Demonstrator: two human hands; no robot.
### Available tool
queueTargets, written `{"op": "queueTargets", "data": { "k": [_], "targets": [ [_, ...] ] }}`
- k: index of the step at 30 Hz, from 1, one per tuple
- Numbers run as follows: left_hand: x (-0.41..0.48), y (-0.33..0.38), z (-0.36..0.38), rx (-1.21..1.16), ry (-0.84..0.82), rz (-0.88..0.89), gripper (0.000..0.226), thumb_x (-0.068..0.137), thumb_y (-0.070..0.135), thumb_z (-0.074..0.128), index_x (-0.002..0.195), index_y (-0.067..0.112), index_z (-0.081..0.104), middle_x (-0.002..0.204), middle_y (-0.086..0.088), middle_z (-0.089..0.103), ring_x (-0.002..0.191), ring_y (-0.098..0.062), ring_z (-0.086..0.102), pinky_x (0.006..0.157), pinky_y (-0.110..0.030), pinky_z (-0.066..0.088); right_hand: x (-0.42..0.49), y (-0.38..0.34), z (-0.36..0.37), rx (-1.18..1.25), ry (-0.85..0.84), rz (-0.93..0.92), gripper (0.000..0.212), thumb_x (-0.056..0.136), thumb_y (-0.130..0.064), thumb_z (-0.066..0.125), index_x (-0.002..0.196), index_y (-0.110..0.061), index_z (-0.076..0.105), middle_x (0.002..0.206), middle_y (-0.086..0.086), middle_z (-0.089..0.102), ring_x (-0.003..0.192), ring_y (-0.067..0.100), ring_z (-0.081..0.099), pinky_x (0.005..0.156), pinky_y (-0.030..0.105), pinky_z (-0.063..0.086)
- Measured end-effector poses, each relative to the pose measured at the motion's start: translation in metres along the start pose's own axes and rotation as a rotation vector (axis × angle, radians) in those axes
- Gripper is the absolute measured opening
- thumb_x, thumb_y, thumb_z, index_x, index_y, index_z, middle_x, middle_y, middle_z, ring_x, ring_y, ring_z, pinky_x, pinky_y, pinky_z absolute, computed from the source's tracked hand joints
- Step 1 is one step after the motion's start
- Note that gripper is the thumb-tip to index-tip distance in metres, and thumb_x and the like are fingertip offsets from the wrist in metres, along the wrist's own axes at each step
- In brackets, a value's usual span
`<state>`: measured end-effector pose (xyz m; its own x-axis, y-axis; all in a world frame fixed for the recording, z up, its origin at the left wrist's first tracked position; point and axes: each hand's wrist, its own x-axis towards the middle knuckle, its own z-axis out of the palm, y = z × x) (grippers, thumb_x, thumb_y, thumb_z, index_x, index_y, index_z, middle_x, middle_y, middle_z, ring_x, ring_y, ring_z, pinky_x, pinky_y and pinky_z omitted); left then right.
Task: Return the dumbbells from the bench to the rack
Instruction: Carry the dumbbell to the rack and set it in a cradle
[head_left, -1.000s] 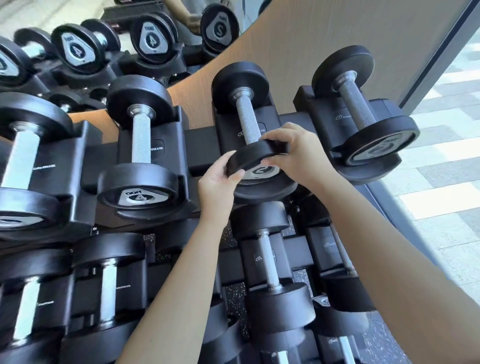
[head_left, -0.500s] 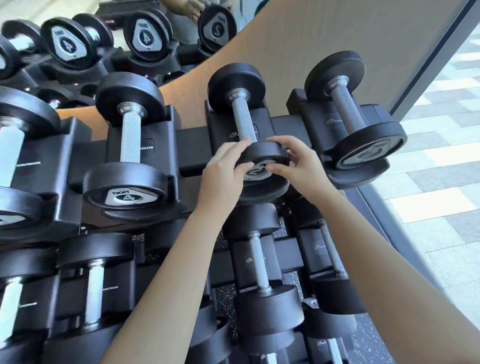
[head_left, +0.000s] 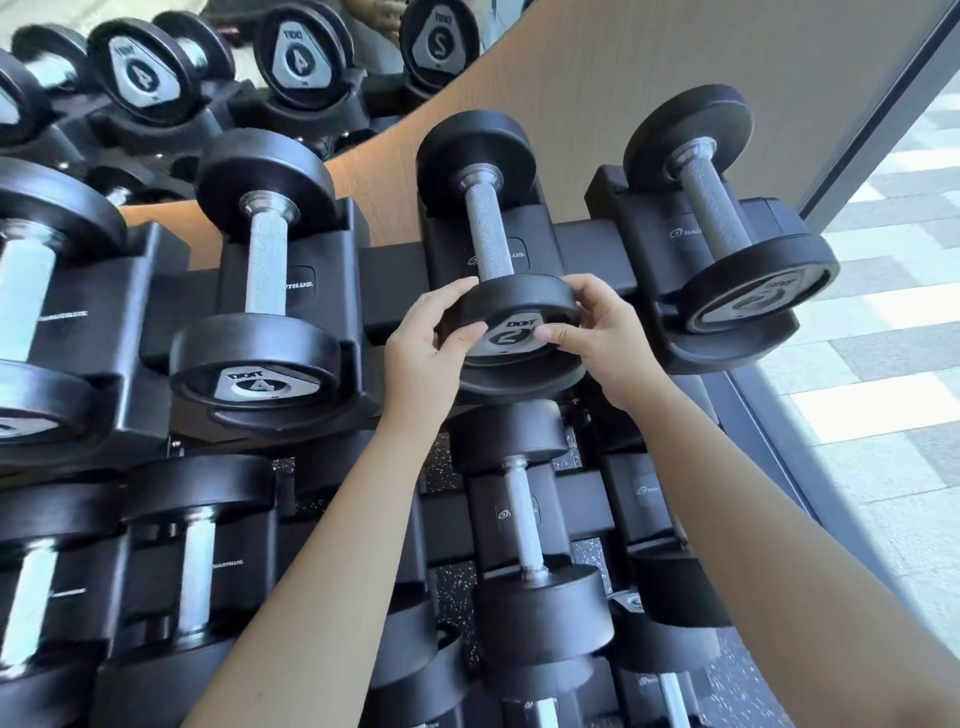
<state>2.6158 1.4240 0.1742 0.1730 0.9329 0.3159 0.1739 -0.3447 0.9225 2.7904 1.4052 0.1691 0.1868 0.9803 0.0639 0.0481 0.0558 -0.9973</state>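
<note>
Both of our hands grip the near head of one black rubber dumbbell marked 2. Our left hand curls over the head's left rim with the thumb on the silver face plate. Our right hand wraps the right rim, its thumb on the same plate. We see this dumbbell lying along a moulded cradle on the top row of the black steel rack. Just to its right rests a matching black dumbbell with a 2 plate; to its left sits a larger black dumbbell marked 4. Below, a lower-row black dumbbell sits in its own cradle. Behind the rack stands a curved light wooden panel.
</note>
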Motion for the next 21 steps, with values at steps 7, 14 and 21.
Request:
{"op": "queueTargets", "data": {
  "k": [7,14,21],
  "targets": [
    [-0.007,-0.019,0.002,-0.235,0.036,-0.266,0.033,0.086,0.002,0.056,0.115,0.018,0.055,0.106,0.003,0.062,0.091,0.0,0.06,0.082,-0.027,0.049,0.003,-0.023,0.005,-0.437,0.013,-0.107,0.038,0.067,-0.001,0.076,0.098,-0.015,0.059,0.082,-0.011,0.054,0.072,-0.003,0.05,0.071,0.005,0.038],
    [-0.003,-0.023,-0.005,-0.067,-0.018,-0.209,0.037,0.083,-0.003,0.06,0.116,0.014,0.059,0.108,0.002,0.065,0.102,-0.009,0.06,0.097,-0.031,0.044,0.001,-0.026,0.003,-0.551,0.025,-0.138,0.041,0.068,-0.006,0.077,0.104,-0.011,0.059,0.089,-0.006,0.054,0.075,0.002,0.048,0.07,0.002,0.035],
    [0.002,-0.007,0.0,0.093,-0.013,-0.058,0.045,0.08,0.002,0.066,0.121,0.019,0.058,0.102,0.011,0.061,0.098,-0.027,0.06,0.09,-0.026,0.045,-0.004,-0.018,0.002,-0.452,0.071,-0.082,0.04,0.072,-0.008,0.074,0.108,-0.016,0.058,0.097,-0.001,0.059,0.088,0.013,0.054,0.085,0.024,0.043]
  ]
}}
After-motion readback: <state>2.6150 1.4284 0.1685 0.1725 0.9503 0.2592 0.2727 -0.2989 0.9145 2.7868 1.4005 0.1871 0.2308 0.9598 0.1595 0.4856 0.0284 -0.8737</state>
